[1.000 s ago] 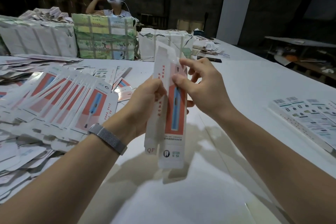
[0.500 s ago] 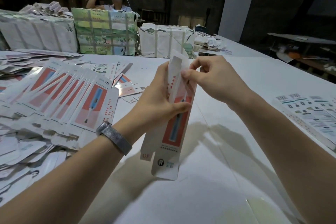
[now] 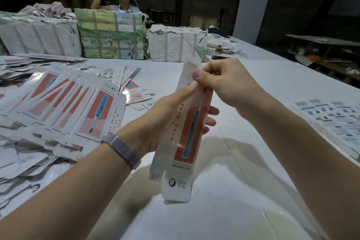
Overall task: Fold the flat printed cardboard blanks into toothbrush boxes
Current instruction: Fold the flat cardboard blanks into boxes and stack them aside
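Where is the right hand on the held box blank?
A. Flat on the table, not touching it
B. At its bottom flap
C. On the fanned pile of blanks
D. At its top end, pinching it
D: the right hand pinches the top end of the blank, while the left hand grips its middle.

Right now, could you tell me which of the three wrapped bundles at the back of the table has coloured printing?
The middle bundle: green and yellow, while both neighbours are plain white.
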Motion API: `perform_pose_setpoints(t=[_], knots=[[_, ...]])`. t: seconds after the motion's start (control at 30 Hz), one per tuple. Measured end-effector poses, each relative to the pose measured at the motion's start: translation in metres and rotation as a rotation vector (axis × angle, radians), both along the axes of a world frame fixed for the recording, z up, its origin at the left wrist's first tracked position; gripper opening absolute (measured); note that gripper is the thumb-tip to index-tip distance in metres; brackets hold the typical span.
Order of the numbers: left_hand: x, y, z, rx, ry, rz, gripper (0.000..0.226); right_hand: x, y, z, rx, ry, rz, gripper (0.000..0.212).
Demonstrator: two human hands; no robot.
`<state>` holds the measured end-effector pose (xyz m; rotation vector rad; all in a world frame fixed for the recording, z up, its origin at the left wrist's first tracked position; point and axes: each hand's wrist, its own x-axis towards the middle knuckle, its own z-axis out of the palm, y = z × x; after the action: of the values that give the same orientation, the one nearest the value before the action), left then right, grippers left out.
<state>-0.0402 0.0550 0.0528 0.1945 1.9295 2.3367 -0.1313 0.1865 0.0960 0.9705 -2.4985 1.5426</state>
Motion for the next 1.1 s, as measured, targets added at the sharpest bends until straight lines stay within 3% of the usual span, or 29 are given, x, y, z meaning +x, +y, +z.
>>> perform_pose_setpoints(t=[0.07,0.13,0.3,0.37,0.47,0.6,0.73,0.83,0.97,1.1], knots=[[0.000,0.001,0.001,-0.009,-0.047,0.025,0.073,0.000,0.003,0.004,0.081,0.025,0.003,0.028],[0.000,0.004,0.001,-0.063,-0.031,0.067,0.081,0.002,0.005,0.009,0.127,0.043,0.011,0.029],[-0.002,0.014,0.004,-0.020,0.089,0.093,0.044,0.007,0.015,0.027,0.100,0.054,0.067,0.027],[-0.004,0.017,0.004,-0.059,0.133,0.136,0.049,0.008,0.015,0.028,0.052,0.023,0.102,0.027],[-0.007,0.017,0.002,0.052,0.169,0.187,0.060,0.012,0.008,0.019,-0.097,0.028,0.110,0.023],[-0.005,0.009,0.000,0.174,0.156,0.176,0.050,0.006,-0.002,0.001,-0.247,0.056,0.047,0.010],[-0.004,0.005,-0.001,0.266,0.126,0.149,0.033,0.013,-0.016,-0.027,-0.291,-0.117,0.197,0.031],[-0.006,0.006,-0.003,0.203,0.151,0.256,0.034,0.021,-0.025,-0.041,-0.428,-0.178,0.253,0.044],[-0.013,0.017,-0.005,0.174,0.215,0.516,0.061,0.024,-0.031,-0.048,-0.580,-0.307,0.296,0.046],[-0.015,0.010,-0.005,-0.077,0.307,0.752,0.062,0.023,-0.031,-0.048,-0.742,-0.452,0.368,0.049]])
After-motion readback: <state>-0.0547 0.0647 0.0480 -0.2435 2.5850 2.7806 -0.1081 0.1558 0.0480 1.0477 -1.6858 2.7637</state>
